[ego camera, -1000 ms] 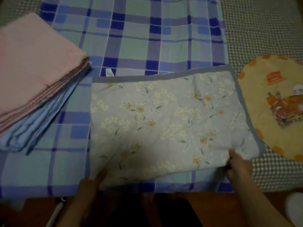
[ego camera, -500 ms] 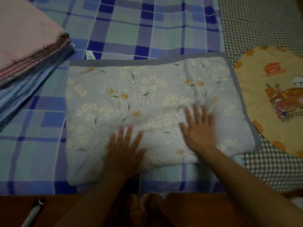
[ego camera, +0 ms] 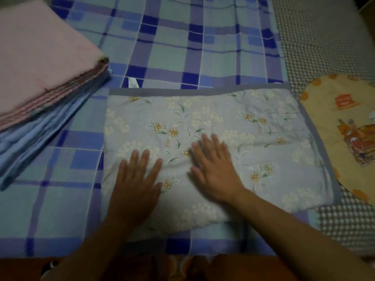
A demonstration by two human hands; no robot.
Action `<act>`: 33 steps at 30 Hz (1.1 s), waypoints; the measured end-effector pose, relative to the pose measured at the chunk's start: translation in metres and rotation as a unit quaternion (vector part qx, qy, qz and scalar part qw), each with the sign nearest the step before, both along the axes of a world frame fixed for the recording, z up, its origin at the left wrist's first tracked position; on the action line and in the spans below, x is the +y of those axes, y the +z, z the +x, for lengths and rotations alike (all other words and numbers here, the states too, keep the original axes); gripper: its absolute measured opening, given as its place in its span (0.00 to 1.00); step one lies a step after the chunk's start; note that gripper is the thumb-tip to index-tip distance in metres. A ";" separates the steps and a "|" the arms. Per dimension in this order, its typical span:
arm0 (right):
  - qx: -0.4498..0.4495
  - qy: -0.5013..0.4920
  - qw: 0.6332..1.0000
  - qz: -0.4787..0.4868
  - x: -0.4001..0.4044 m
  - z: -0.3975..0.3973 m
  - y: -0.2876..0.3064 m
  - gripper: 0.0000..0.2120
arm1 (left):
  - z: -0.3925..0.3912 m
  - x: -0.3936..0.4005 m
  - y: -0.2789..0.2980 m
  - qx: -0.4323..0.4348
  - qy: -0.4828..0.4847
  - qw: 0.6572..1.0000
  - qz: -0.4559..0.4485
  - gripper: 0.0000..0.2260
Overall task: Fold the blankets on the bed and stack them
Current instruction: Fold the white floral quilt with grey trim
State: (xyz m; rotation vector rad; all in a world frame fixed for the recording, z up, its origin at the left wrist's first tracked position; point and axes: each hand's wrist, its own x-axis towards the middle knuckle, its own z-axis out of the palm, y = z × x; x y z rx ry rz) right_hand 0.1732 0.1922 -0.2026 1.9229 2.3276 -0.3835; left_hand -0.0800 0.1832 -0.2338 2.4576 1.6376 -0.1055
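Since half a second ago, both hands have slid a little to the left across the floral blanket (ego camera: 233, 126), and the right hand has closed most of the gap to the left one; a second ago they were still at the blanket's near edge, the right one pinching its corner.

We now see the left hand (ego camera: 136, 183) lying flat, palm down, on the near-left part of the blanket, fingers straight and slightly spread, gripping nothing. The right hand (ego camera: 215, 171) lies flat as well, just right of the left hand, fingers extended toward the far edge and holding nothing (its outline is motion-blurred). Both forearms enter from the bottom of the view.

The floral blanket is folded into a wide rectangle, pale grey-blue with cream and orange flowers and a plain grey border along its far and right edges. Its surface shows soft creases around the hands. It rests on the checked blanket (ego camera: 182, 47), a blue, green and purple plaid spread flat beneath it.

To the left, well apart from the hands, we see a stack: a folded pink blanket (ego camera: 40, 63) on top of a folded light blue blanket (ego camera: 36, 142). To the right, a yellow heart-shaped cushion (ego camera: 349, 122) with a cartoon print lies just beside the floral blanket's right border, on a brown-and-white checked bedsheet (ego camera: 316, 37).
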 end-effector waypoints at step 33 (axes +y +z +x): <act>0.352 -0.343 0.870 -0.039 -0.055 -0.020 -0.011 0.28 | -0.083 0.034 -0.004 -0.459 0.491 0.630 -0.388 0.42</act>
